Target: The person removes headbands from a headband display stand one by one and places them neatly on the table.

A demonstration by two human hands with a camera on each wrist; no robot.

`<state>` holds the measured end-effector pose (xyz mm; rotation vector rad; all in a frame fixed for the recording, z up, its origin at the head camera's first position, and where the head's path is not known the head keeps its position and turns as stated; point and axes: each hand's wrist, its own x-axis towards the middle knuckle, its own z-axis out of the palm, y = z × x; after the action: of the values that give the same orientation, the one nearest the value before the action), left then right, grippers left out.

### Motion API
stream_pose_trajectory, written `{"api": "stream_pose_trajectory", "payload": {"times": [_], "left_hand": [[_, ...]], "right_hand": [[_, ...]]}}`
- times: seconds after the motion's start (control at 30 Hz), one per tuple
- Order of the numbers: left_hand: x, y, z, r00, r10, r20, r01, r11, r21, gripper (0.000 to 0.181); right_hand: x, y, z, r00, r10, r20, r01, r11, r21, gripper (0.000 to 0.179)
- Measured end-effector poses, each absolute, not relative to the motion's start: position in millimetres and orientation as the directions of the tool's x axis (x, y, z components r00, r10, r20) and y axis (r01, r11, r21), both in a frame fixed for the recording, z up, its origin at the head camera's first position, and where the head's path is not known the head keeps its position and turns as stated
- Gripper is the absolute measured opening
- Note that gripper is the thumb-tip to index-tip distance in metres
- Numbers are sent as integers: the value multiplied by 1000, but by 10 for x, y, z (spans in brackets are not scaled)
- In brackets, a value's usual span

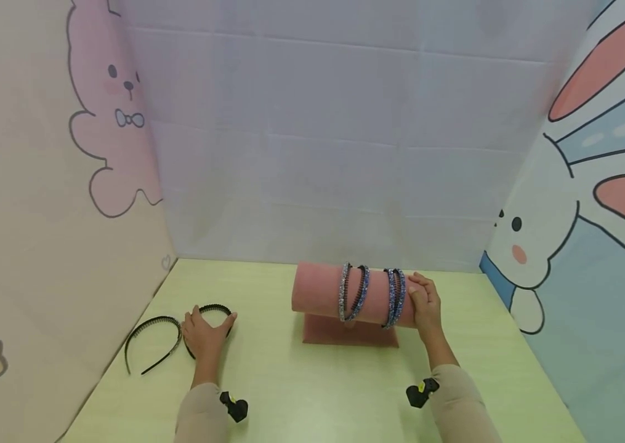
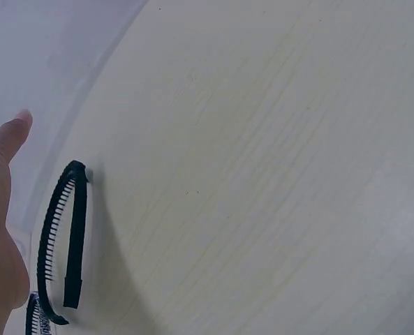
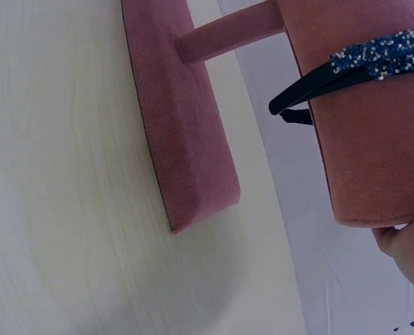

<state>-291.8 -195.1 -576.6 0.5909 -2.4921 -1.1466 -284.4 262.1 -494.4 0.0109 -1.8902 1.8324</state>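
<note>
At the left of the table, my left hand (image 1: 204, 335) is over a black toothed headband (image 1: 213, 306), with thumb and fingers spread apart. The left wrist view has the thumb (image 2: 4, 143) stretched out beside this headband (image 2: 75, 237). Another dark headband (image 1: 164, 319) lies just left of the hand. My right hand (image 1: 427, 304) grips the right end of a pink padded roll (image 1: 318, 289) on a display stand. Several glittery headbands sit around the roll, among them a silvery one (image 1: 342, 292) and a blue one (image 1: 401, 295).
The stand's flat pink base (image 1: 340, 332) rests on the pale wooden table (image 1: 290, 394), joined to the roll by a short post (image 3: 234, 31). A white sheet (image 1: 290, 154) hangs behind. Cartoon-printed walls flank both sides of the table.
</note>
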Motion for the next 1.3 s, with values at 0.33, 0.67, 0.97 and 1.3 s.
{"api": "stream_pose_trajectory", "payload": {"times": [0.33,0.67,0.97,1.3], "left_hand": [[-2497,-1660,-5690,-796,-585,153,-142,426,894,94],[-2244,-1570,-5527,-817,-545,188,-42,382,923,91],[-2124,-1358,-5238,-860,-467,206,47,329,943,90],[-2128,-1004,-5026,-895,-340,287,187,297,936,87]], "right_hand": [[-2729,2543,-4778,-881,347,323,-309,95,-946,24],[-2645,2482,-4682,-881,329,339,-326,96,-941,26],[-2678,2481,-4676,-872,335,357,-351,82,-933,24],[-2654,2483,-4660,-879,326,346,-332,100,-938,25]]}}
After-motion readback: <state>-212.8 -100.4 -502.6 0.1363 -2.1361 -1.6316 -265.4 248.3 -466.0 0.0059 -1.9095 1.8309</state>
